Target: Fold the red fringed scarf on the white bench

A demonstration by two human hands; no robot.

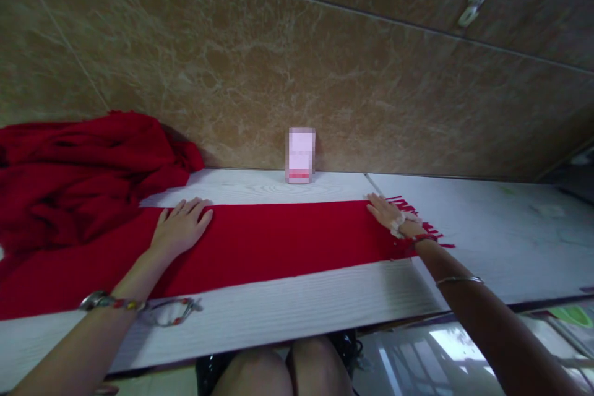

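A red scarf [288, 238] with a fringed right end lies flat in a long strip along the white table. My left hand [180, 229] rests palm down on its left part, fingers spread near the far edge of the cloth. Close to the fringe, my right hand [384, 210] presses flat on the far corner, fingers stretched out. Bracelets hang on both wrists. At the left the scarf runs up to a crumpled heap of red cloth [93, 167]; whether they are one piece I cannot tell.
A phone-like pink and white object [301, 154], blurred out, leans against the brown marbled wall [260, 62] behind the table. The white table [297, 303] has its front edge just above my knees. A small fitting [473, 6] is fixed to the wall at upper right.
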